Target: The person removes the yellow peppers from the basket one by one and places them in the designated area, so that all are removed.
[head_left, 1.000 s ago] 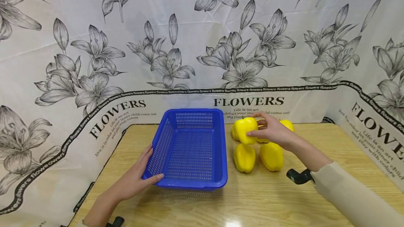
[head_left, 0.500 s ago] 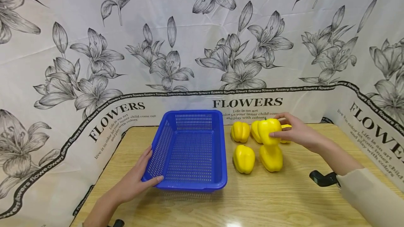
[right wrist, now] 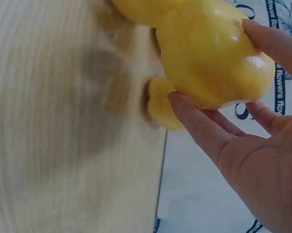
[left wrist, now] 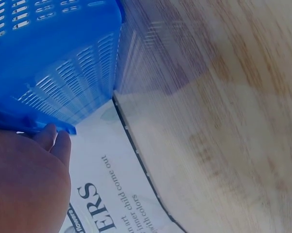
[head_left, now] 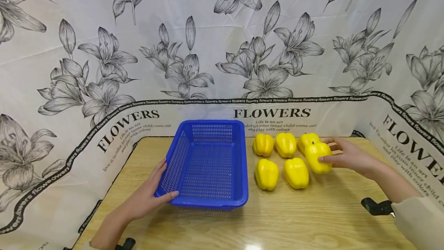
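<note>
My right hand [head_left: 348, 157] pinches a yellow bell pepper [head_left: 318, 159] by its right side, thumb in front and fingers behind. In the right wrist view this pepper [right wrist: 214, 58] fills the space between fingers and thumb, low over the tabletop. It overlaps the back right pepper [head_left: 307, 140] in the head view. Two more peppers stand in the back row, and two in the front row, among them a front pepper [head_left: 296, 173] just left of the held one. My left hand [head_left: 143, 200] grips the blue plastic basket [head_left: 244, 165] at its near left rim, thumb over the edge, fingers outside.
The basket, with slotted walls and nothing inside, stands left of the peppers on a wood-grain table [head_left: 295, 219]. Behind and along both sides hangs a white flower-printed cloth [head_left: 215, 80]. Bare tabletop lies in front of the peppers and basket.
My right hand has carried the held pepper rightward, from over the back left pepper to the right end of the front row, and lower. The left hand and basket have stayed put.
</note>
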Tool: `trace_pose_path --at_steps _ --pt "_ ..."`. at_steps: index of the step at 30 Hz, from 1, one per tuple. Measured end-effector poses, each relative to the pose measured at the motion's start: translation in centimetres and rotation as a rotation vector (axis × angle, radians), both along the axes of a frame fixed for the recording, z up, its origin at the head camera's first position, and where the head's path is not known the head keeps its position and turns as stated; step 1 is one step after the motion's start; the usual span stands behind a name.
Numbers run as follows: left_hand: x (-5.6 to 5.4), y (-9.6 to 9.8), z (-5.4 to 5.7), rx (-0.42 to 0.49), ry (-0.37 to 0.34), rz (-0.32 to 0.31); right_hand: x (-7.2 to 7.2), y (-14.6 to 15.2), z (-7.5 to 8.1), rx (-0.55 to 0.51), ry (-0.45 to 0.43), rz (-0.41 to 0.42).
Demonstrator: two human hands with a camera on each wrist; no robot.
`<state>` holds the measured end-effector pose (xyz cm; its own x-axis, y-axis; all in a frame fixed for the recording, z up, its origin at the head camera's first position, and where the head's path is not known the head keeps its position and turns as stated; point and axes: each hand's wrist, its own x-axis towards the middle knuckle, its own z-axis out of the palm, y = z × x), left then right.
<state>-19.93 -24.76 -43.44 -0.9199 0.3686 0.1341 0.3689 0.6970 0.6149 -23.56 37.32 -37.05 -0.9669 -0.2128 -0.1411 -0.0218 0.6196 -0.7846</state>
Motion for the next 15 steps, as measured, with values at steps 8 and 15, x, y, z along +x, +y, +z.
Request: trace_pose_path --at_steps 8,15 --pt "0.1 -0.1 0.0 0.001 0.006 0.005 0.6 1.6 -3.0 -0.036 -0.089 0.052" --pt "0.0 0.1 -0.1 0.005 0.014 0.003 0.8 3.1 -4.0 -0.047 -0.181 0.093"
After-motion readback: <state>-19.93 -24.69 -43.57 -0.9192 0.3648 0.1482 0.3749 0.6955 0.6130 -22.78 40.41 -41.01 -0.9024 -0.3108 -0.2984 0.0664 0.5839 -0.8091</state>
